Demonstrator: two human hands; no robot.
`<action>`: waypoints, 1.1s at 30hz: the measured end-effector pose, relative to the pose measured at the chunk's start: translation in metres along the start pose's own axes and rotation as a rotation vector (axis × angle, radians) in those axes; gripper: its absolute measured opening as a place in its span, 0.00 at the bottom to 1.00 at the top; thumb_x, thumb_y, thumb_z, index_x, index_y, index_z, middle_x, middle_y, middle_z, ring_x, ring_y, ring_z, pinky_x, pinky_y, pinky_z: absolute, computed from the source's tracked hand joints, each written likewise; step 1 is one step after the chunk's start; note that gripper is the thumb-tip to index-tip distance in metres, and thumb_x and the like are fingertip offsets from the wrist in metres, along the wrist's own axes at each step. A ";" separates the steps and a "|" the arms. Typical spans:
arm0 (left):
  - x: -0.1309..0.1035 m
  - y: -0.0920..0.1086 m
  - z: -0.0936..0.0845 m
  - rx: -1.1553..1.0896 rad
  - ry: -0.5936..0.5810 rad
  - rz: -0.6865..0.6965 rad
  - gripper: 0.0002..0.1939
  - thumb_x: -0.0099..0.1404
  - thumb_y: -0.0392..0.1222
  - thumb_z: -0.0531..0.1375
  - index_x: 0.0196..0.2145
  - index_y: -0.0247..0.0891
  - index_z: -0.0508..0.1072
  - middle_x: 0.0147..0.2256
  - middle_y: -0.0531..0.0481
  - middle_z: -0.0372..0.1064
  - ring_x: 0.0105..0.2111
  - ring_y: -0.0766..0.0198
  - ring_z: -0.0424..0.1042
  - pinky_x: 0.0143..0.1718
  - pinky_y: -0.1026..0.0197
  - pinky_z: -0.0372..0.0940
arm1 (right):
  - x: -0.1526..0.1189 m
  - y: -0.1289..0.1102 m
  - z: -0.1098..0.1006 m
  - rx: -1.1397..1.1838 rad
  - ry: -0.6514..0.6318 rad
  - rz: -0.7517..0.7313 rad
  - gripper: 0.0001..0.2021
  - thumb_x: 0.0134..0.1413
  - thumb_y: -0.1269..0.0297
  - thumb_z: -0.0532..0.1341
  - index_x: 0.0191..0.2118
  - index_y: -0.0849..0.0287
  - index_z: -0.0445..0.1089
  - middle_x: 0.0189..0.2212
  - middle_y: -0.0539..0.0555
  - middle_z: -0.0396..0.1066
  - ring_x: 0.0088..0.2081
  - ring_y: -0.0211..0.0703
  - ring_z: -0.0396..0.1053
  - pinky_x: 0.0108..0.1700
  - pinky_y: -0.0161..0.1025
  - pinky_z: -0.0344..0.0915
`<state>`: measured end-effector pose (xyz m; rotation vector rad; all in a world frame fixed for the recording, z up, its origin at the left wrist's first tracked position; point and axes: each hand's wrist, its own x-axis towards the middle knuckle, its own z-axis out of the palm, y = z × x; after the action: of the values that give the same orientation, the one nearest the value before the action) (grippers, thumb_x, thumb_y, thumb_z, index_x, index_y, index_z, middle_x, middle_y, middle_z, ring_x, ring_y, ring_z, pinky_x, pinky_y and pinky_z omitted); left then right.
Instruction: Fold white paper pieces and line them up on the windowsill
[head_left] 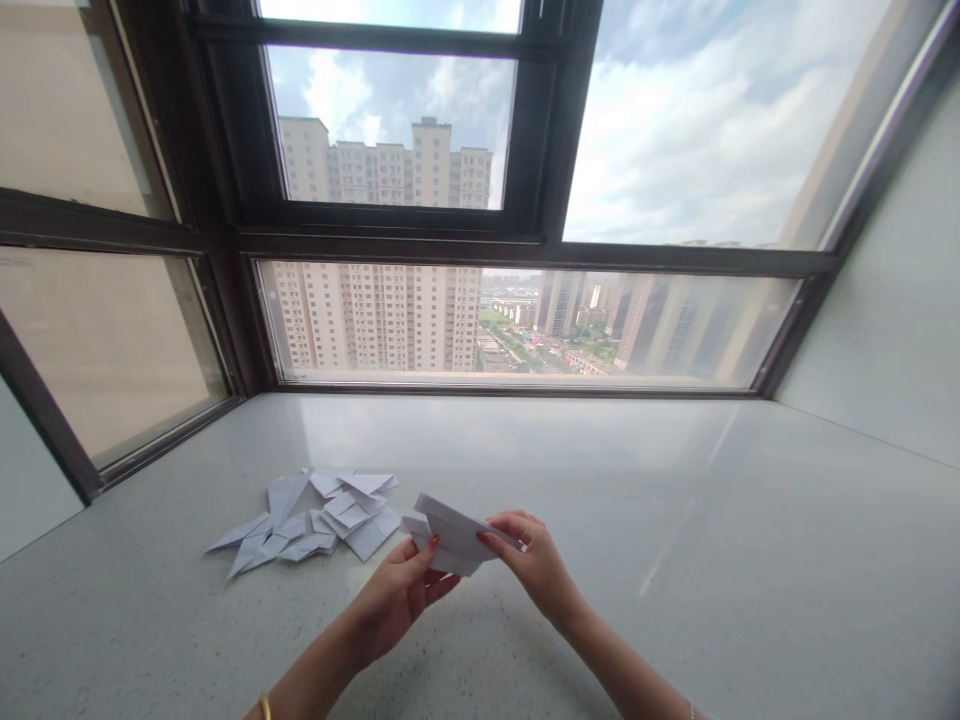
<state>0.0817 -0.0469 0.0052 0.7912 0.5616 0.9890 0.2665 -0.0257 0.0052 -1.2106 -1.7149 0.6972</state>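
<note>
A folded sheet of white paper [457, 535] is held up between both hands, just above the pale speckled sill. My left hand [409, 585] pinches its lower left part, thumb in front and fingers behind. At the paper's right end, my right hand [529, 555] grips it between thumb and fingers. The paper has a slanted upper edge and a second layer that shows at the left. To the left of my hands lies a loose pile of folded white paper pieces [364, 510], some pointed and some squarish, several of them overlapping.
The wide speckled sill [712, 600] runs up to a dark window frame [510, 390]. A white wall [885, 330] stands at the right. Through the glass are tall buildings [405, 320] and a cloudy sky. Another window pane [112, 340] is at the left.
</note>
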 end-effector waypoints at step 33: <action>0.006 -0.008 -0.001 0.236 0.122 0.036 0.26 0.49 0.55 0.61 0.43 0.37 0.69 0.41 0.43 0.70 0.40 0.55 0.69 0.44 0.55 0.60 | -0.004 -0.008 0.005 -0.076 -0.147 0.015 0.15 0.46 0.50 0.57 0.26 0.56 0.74 0.23 0.51 0.74 0.31 0.46 0.64 0.43 0.45 0.52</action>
<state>0.0878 -0.0436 -0.0021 0.9570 0.7820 1.0203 0.2586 -0.0318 0.0083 -1.2520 -1.8701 0.7512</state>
